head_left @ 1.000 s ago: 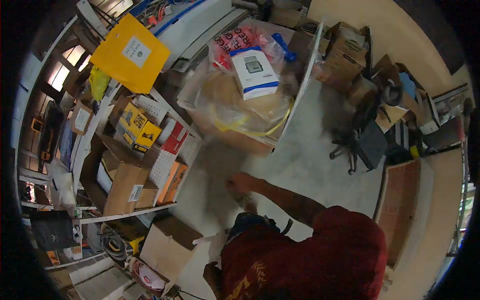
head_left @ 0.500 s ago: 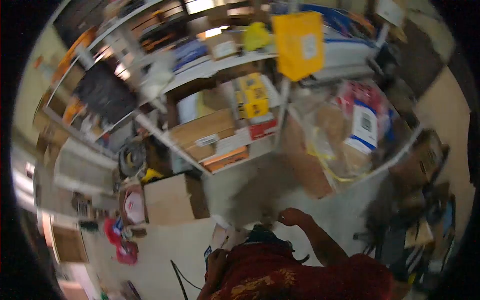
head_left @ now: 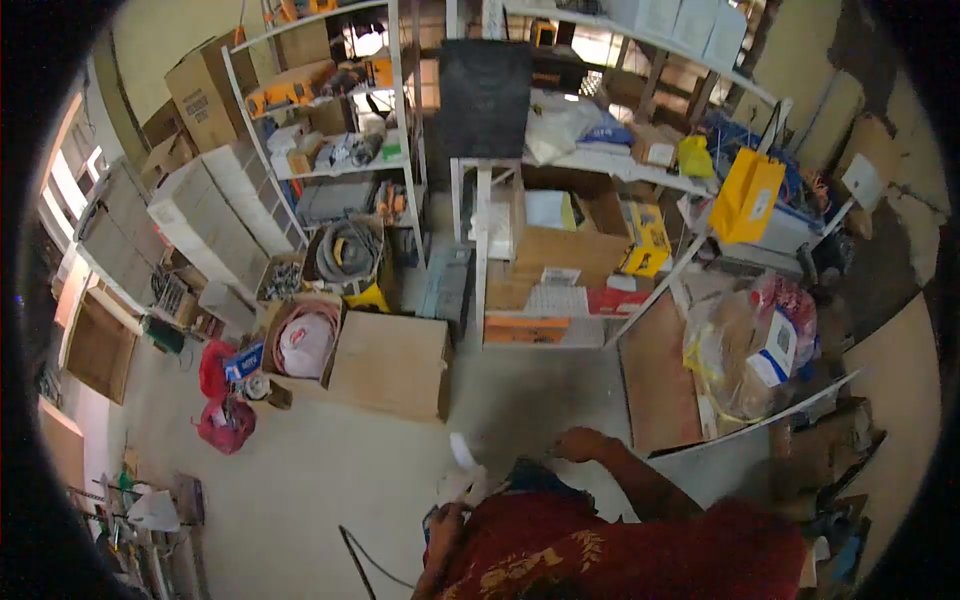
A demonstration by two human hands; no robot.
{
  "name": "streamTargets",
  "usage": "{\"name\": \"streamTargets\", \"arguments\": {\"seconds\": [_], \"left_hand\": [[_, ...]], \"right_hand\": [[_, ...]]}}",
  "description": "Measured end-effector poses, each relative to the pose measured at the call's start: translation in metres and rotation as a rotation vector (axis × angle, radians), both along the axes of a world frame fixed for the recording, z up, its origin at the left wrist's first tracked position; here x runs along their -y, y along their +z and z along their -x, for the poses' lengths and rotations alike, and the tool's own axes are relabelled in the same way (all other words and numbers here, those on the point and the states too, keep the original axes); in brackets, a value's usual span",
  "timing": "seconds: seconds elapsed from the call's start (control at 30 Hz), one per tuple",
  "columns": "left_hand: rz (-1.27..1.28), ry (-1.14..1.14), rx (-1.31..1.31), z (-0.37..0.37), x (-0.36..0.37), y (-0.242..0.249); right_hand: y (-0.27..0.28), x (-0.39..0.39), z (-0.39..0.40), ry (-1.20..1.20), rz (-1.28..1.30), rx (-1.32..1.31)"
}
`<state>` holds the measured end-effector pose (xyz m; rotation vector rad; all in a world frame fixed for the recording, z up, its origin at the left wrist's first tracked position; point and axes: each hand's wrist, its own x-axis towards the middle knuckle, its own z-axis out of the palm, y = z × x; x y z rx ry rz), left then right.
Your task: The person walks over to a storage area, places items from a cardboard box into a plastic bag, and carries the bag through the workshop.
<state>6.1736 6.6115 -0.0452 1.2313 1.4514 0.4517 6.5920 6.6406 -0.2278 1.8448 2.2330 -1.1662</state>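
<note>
Low in the head view, my left hand (head_left: 445,524) is close against the front of the dark red shirt (head_left: 610,535). Its fingers are curled at a whitish object (head_left: 464,480) that sticks up past them; what kind of thing it is I cannot make out. Out in front of my body, to the right, my right hand (head_left: 580,445) hangs over the grey floor (head_left: 330,480), fingers curled in and nothing visible in them. A closed cardboard box (head_left: 392,365) stands on the floor ahead of me.
White shelves (head_left: 560,345) ahead carry boxes and a yellow bag (head_left: 748,195). An open box with a pink-and-white bundle (head_left: 308,345) and red bags (head_left: 226,424) lie left. A plastic-wrapped bundle (head_left: 740,370) sits right. A black cable (head_left: 370,560) is near my feet.
The view has swung to the left, so shelves and boxes appear farther right, and more of the left side shows. Both hands stay in about the same place before my body.
</note>
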Motion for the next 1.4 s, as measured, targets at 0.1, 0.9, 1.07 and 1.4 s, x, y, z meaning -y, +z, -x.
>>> {"name": "streamTargets", "arguments": {"seconds": [0.1,0.9,1.07,1.4], "left_hand": [[0.207,0.288,0.233,0.030,0.003,-0.001],[0.116,1.036,0.062,0.149,0.059,0.011],[-0.082,1.035,-0.211,0.200,-0.005,0.051],[0.108,1.690,0.279,0.308,-0.100,0.075]], "right_hand": [[0.124,-0.065,0.096,0.267,0.320,0.241],[0.137,-0.217,0.420,0.938,0.177,0.240],[0.121,-0.266,0.490,1.027,0.249,0.186],[0.062,-0.419,0.601,1.040,0.060,0.205]]}}
